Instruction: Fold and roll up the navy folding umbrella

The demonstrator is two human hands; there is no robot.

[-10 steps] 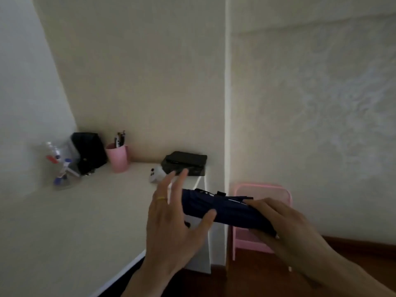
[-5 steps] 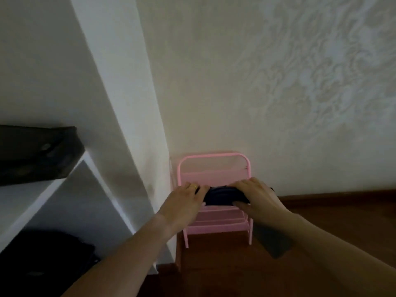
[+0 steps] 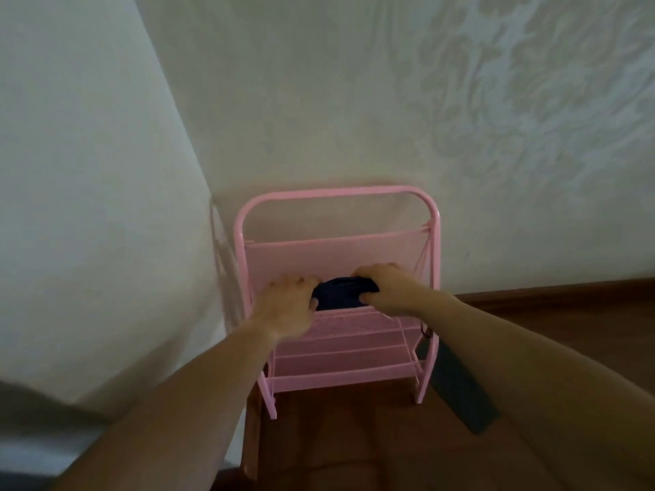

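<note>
I observe both hands clamped on the navy folding umbrella (image 3: 342, 293), one at each end. My left hand (image 3: 289, 304) wraps the left end with its fingers curled over the top; my right hand (image 3: 388, 287) grips the right end, thumb underneath and fingers over. Only the short middle section of the bundle shows between them, dark and compact, lying roughly level from left to right.

The umbrella sits at the upper shelf of a pink metal rack (image 3: 338, 196), just in front of the rack's mesh back panel. I cannot tell whether it rests on the shelf or is held just above it. Two lower mesh shelves show beneath, nearer to me.

A dark flat sleeve (image 3: 460, 391) hangs below my right forearm, at the rack's right side, with a thin cord above it.

The rack stands on a wooden floor (image 3: 354, 437) against a pale patterned wall (image 3: 496, 118). A white panel (image 3: 88, 207) borders the left.
</note>
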